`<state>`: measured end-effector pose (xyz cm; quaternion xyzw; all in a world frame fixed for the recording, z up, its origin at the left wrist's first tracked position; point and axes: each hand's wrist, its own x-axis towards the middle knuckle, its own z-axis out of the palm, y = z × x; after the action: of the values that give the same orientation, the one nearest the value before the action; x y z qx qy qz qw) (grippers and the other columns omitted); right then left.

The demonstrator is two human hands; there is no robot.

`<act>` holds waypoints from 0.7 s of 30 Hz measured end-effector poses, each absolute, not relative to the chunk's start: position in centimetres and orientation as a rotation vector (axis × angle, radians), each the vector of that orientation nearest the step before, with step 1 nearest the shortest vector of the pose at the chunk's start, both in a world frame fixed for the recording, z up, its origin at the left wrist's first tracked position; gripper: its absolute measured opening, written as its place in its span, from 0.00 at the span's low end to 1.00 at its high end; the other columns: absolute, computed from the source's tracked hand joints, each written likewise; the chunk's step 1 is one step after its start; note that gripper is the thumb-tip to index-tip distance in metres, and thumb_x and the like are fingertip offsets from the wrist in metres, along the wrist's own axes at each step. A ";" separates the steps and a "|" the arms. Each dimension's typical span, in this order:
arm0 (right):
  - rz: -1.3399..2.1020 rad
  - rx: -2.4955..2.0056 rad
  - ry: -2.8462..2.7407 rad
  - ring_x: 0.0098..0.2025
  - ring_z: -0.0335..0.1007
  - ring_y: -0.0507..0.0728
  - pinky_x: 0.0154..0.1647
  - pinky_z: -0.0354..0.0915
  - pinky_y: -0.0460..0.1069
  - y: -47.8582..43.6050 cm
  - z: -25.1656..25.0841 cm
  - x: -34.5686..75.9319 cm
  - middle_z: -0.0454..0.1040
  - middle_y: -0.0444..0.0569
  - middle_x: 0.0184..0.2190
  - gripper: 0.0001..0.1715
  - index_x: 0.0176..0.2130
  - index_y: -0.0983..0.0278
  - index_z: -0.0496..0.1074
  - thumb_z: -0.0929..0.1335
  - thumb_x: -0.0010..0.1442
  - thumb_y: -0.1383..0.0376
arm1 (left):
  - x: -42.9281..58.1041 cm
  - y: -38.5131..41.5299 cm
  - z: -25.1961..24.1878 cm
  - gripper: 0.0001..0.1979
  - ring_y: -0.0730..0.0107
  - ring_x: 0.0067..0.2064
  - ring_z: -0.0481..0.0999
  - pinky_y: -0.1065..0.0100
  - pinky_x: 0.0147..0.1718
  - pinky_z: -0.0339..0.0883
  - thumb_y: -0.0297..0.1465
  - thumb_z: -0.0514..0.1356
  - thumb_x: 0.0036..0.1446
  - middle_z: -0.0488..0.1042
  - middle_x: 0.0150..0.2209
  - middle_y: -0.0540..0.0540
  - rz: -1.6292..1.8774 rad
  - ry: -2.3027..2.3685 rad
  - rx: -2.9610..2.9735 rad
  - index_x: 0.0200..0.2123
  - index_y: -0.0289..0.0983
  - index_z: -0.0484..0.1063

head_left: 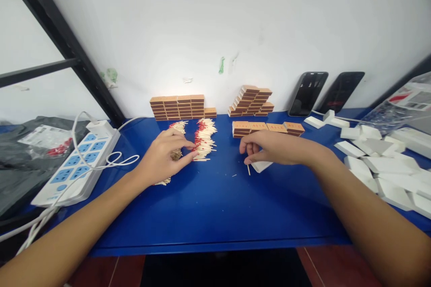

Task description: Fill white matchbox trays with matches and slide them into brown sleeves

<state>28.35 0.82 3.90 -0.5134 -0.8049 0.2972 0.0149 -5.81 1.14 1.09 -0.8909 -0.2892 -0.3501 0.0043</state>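
My left hand [168, 154] reaches to the pile of red-tipped matches [204, 141], thumb and index finger closing at its left edge; whether a match is between them is too small to tell. More matches lie under and behind that hand. My right hand [266, 147] has its fingers curled and pinches a single match [248, 169] that points down. Partly beneath this hand lies a white matchbox tray [261, 166]. Just behind it stands a low row of brown matchboxes [269, 128].
Stacked matchboxes [178, 107] and a second stack [251, 100] stand against the wall. Two phones [308, 94] lean at the back right. White trays [387, 165] are heaped at the right. A power strip [79, 165] with cables and a grey bag [30, 156] lie at the left.
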 end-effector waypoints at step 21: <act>0.610 -1.714 -2.701 0.33 0.71 0.57 0.31 0.59 0.50 -2.0 6.3 27.5 0.77 0.48 0.34 0.07 0.34 0.60 0.77 0.70 0.57 0.59 | -5.6 0.9 1.3 0.05 0.64 0.42 0.77 0.58 0.48 0.71 0.34 0.67 0.65 0.82 0.35 0.48 -1.080 -0.882 -2.813 0.42 0.40 0.82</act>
<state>27.54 -1.95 6.26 -0.5255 -0.8280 0.1870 -0.0575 -5.61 0.90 1.25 -0.8960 -0.2810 -0.3439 0.0008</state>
